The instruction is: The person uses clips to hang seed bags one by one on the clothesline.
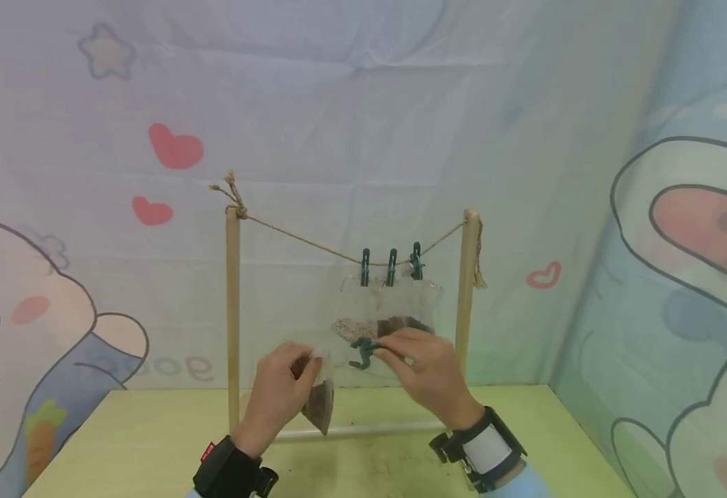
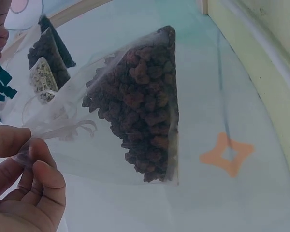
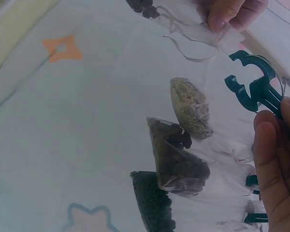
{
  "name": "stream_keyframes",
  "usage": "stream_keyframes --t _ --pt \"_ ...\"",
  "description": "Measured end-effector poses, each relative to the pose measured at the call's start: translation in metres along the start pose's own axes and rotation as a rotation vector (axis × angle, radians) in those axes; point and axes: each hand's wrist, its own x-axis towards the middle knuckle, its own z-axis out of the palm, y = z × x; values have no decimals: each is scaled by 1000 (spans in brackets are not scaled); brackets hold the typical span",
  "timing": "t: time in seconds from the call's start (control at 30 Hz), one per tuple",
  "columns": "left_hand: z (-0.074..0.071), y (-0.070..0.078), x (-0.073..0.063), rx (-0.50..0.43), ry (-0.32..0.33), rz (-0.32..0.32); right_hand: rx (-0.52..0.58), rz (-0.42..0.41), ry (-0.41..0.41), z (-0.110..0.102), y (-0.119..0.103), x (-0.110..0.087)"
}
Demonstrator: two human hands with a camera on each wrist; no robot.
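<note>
My left hand pinches the gathered top of a sheer drawstring bag of reddish-brown stones, which hangs below the fingers. My right hand squeezes the handles of a dark green plastic clip between thumb and fingers. Its curved jaws are spread apart and point toward the left hand. Behind the hands, a rope carries several green clips holding up more sheer bags. One holds pale grains, another dark brown pieces, and a third blackish granules.
Two wooden posts, a left one and a right one, hold the sagging rope between them. A pale crossbar runs low on the yellow-green table. A printed cloth backdrop stands behind.
</note>
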Motion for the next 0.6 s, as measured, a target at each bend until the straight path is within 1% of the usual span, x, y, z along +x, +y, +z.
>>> stream_keyframes --t 0.13,0.27,0.47,0.6 --pt "-5 1 10 15 -4 20 -5 -25 -31 -2 1 14" --pt "-9 2 22 14 4 25 -24 -71 -33 -3 5 29" --pt "-14 7 39 4 -4 17 -64 -145 -29 -7 8 51" --pt "-16 11 49 -11 -7 2 -102 -172 -41 -11 7 67"
